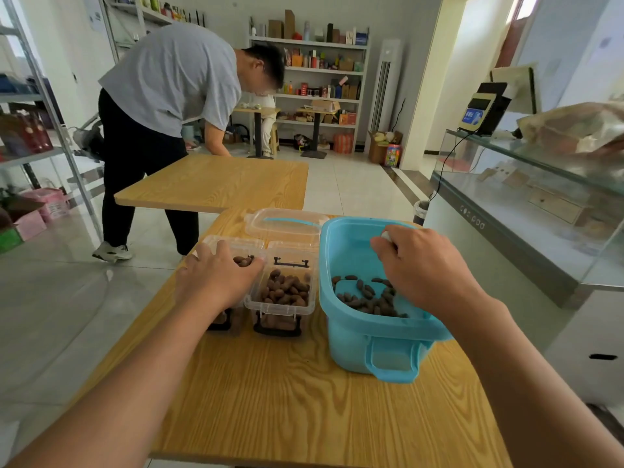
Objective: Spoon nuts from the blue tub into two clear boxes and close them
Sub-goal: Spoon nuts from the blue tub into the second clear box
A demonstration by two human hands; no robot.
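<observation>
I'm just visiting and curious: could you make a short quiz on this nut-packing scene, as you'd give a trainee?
1. True or false: the left hand rests on a clear box.
2. Where is the right hand? A) over the blue tub B) on the floor
3. What fills the open box beside the tub?

Key: 1 true; 2 A; 3 nuts.
</observation>
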